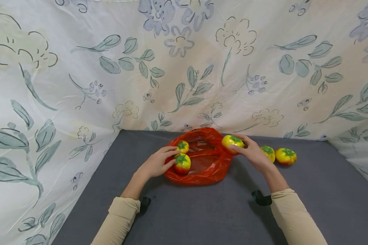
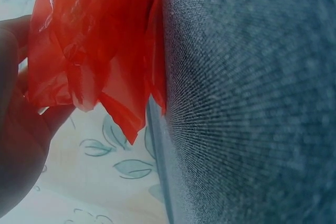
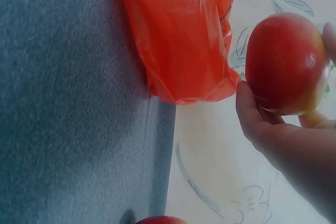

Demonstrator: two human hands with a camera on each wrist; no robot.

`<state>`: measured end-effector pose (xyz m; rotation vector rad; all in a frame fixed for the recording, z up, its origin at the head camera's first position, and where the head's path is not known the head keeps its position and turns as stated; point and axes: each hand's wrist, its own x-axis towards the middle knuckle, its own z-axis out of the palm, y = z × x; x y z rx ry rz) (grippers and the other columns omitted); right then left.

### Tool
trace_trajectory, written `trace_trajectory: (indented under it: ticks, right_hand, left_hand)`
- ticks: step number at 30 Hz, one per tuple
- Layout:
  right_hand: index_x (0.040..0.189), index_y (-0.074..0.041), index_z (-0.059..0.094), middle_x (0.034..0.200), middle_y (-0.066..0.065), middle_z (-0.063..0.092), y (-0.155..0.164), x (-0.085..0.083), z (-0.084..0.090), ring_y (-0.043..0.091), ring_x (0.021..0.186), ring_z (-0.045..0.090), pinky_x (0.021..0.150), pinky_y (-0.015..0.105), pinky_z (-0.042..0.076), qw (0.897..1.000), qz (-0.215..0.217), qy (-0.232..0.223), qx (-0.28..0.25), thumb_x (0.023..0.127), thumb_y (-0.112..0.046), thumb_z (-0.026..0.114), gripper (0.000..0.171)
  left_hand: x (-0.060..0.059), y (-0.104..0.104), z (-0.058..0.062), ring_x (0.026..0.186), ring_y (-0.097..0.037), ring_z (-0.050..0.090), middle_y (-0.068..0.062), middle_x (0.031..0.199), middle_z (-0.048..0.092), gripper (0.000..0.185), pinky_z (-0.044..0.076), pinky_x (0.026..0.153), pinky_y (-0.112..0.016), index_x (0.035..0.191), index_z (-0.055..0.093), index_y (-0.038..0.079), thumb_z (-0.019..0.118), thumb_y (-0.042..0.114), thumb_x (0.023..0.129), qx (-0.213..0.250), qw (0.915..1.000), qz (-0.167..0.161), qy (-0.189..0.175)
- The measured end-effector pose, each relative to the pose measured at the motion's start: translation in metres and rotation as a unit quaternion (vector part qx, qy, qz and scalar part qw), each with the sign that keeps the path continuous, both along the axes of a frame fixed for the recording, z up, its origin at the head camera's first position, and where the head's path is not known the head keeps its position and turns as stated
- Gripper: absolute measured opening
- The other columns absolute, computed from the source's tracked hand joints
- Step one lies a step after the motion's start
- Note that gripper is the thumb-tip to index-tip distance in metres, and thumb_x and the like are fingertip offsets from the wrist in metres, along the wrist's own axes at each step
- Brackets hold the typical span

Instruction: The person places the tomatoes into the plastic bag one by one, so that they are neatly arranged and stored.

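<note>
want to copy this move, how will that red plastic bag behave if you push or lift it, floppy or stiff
The red plastic bag is probably floppy: it lies crumpled, and its thin, see-through film hangs in folds by the left hand. It likely weighs little itself, so a push may slide or bunch it on the grey cloth. The two tomatoes inside may anchor it somewhat.

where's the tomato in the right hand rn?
Head view: the held tomato is gripped by the right hand at the right rim of the red bag, left of two tomatoes on the grey mat.
</note>
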<state>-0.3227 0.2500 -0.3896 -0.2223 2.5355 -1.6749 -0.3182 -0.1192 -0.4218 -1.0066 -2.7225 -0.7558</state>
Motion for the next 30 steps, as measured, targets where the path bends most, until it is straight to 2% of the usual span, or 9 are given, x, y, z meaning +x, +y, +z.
trace_trajectory:
  ticks: [7,16,22,25,30]
  right_hand:
    - [0.147,-0.012,0.033,0.140,0.018,0.035,-0.010,-0.002,0.004,0.034,0.116,0.039,0.098,0.048,0.037,1.000,0.006,0.001,-0.002,0.087,-0.042,0.068,0.077]
    - [0.147,-0.011,0.033,0.140,0.017,0.034,-0.022,-0.001,0.009,0.035,0.119,0.037,0.100,0.048,0.035,0.999,0.029,0.004,-0.016,0.090,-0.035,0.067,0.070]
    - [0.145,-0.014,0.036,0.140,0.015,0.036,-0.031,-0.005,0.008,0.034,0.119,0.037,0.100,0.049,0.037,1.000,0.027,0.010,-0.011,0.089,-0.037,0.067,0.068]
    - [0.144,-0.011,0.037,0.141,0.018,0.035,-0.039,-0.002,0.016,0.036,0.120,0.037,0.100,0.051,0.036,0.999,0.028,0.004,-0.015,0.090,-0.032,0.067,0.065]
    - [0.145,-0.010,0.036,0.143,0.018,0.033,-0.045,-0.005,0.013,0.036,0.122,0.036,0.101,0.052,0.035,1.000,0.023,0.009,-0.007,0.090,-0.034,0.067,0.068]
  left_hand:
    - [-0.001,-0.001,0.000,0.128,-0.026,0.042,-0.008,0.139,0.048,0.042,0.037,0.103,-0.047,0.132,0.059,0.011,0.066,0.018,0.091,-0.003,1.0000,-0.004,0.003]
    - [0.000,-0.001,0.001,0.128,-0.027,0.043,-0.009,0.138,0.049,0.041,0.038,0.102,-0.047,0.131,0.059,0.010,0.066,0.016,0.090,0.001,1.0000,-0.004,0.004]
    - [0.001,-0.002,0.002,0.128,-0.026,0.042,-0.009,0.138,0.049,0.041,0.037,0.103,-0.046,0.130,0.059,0.009,0.066,0.016,0.091,0.001,0.9999,-0.007,0.010]
    - [0.001,-0.002,0.002,0.128,-0.026,0.043,-0.009,0.138,0.049,0.041,0.037,0.103,-0.046,0.130,0.060,0.009,0.066,0.017,0.090,0.002,0.9999,-0.008,0.011]
    - [0.000,-0.002,0.002,0.128,-0.027,0.042,-0.010,0.138,0.049,0.041,0.036,0.103,-0.045,0.131,0.059,0.009,0.066,0.017,0.091,0.001,0.9999,-0.009,0.011]
